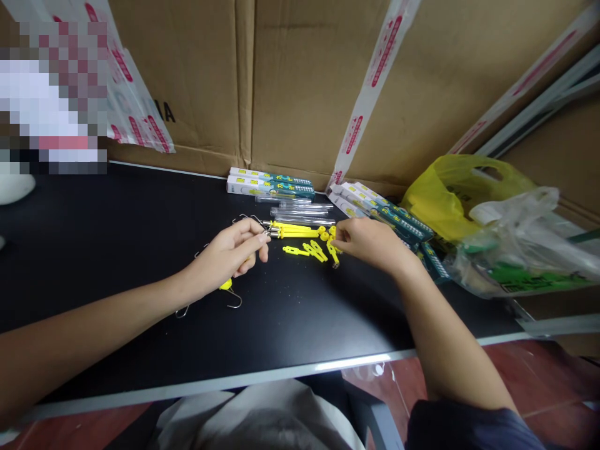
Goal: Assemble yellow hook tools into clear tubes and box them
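My left hand (232,253) is closed in a pinch on the metal end of a long yellow plastic rod (293,232) lying on the black table (117,250). Thin wire hooks (233,304) and a small yellow piece poke out under that hand. My right hand (365,242) is closed with its fingertips on small yellow plastic parts (312,250) scattered between the hands. Just behind them lie several clear tubes (300,211).
White and teal boxes (269,183) lie at the table's back, more boxes (384,212) to the right. A yellow bag (457,194) and a clear plastic bag (520,250) sit at the right. Cardboard cartons (304,81) wall off the back. The table's front edge (281,375) is close to me.
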Motion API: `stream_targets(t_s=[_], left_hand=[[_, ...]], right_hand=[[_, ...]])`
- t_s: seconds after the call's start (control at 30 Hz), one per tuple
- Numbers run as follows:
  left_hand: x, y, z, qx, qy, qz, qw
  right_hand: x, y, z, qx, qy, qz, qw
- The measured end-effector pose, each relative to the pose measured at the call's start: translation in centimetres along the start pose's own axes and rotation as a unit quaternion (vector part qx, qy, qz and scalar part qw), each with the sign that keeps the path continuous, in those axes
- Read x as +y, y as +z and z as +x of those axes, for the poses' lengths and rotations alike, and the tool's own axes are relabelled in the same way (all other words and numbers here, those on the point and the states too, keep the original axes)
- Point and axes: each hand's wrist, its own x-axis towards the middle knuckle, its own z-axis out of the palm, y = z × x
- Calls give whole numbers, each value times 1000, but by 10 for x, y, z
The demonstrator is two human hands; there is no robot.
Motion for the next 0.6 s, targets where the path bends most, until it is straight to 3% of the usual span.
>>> stream_targets(t_s=[0.17,0.4,0.6], left_hand=[[0,0,-3,-19,-7,16,1000],[3,3,-13,-32,54,109,992],[4,5,-15,-34,47,106,993]], right_hand=[[-13,2,-3,-43,5,-44,998],[-22,10,0,-44,30,-83,995],[-20,12,2,-43,57,-79,994]])
